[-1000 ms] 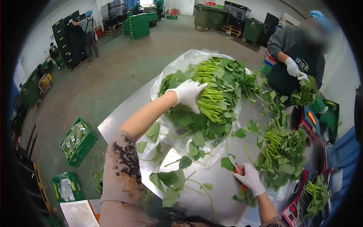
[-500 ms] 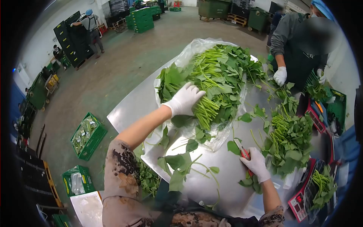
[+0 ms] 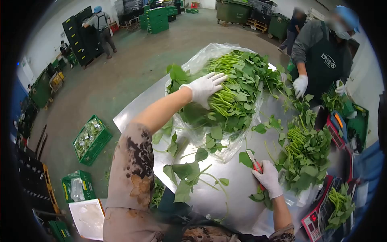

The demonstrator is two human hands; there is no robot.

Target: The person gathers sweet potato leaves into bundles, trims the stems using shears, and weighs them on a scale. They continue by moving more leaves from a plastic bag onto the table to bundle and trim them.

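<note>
My left hand (image 3: 206,88), in a white glove, lies on a large heap of leafy green stems (image 3: 242,90). Its fingers are stretched over the pale cut stems, and leaves show behind the wrist. Clear plastic sheeting (image 3: 197,56) is under and around the heap. Nearer to me, my gloved right hand (image 3: 268,177) is wrapped round a red utility knife (image 3: 256,164), blade upward, above the metal table (image 3: 225,193). A second pile of greens (image 3: 304,155) sits just right of that hand. Loose leafy stems (image 3: 189,175) lie near the table's front edge.
A co-worker (image 3: 322,60) in white gloves handles greens across the table. Red scales (image 3: 312,226) line the right side, one bearing a bunch of greens (image 3: 338,205). Green crates (image 3: 93,143) stand on the floor to the left.
My left hand has moved up over the heap, its fingers stretching out; the stems that jutted below it no longer do. My right hand still holds the knife. The view has shifted slightly.
</note>
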